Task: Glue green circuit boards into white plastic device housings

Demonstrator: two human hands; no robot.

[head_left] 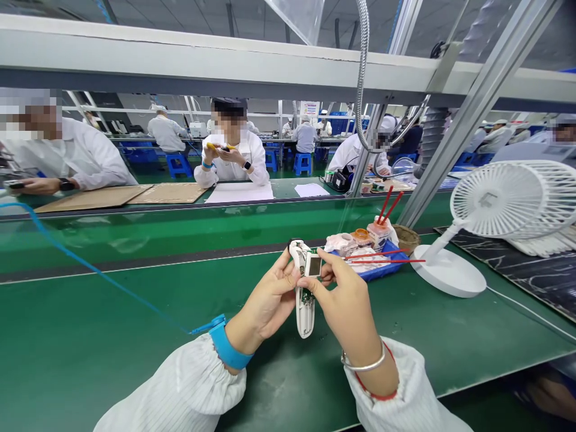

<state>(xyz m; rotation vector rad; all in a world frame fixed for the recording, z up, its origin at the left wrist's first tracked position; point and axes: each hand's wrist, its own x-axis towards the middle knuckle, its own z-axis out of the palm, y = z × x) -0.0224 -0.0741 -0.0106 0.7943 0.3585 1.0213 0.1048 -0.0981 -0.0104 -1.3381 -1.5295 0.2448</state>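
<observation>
A white handheld device housing (306, 318), open so that its green circuit board shows, is held upright above the green bench. My left hand (269, 294) is closed around its upper left side, thumb pressed on the front. A small white-framed display module (314, 266) with a dark screen sits at the upper part of the housing. Between the thumb and fingers of my right hand (344, 294) the display module is gripped at its right side. Whether the module is seated or apart from the housing I cannot tell. A blue wrist strap (229, 345) circles my left wrist.
To the right, a blue tray (382, 271) holds small containers and red sticks. A white fan (450, 270) stands beyond it, its cable trailing right. The strap's blue cord (108, 278) crosses the bench at left. Across the raised green ledge, co-workers (231, 150) sit handling items.
</observation>
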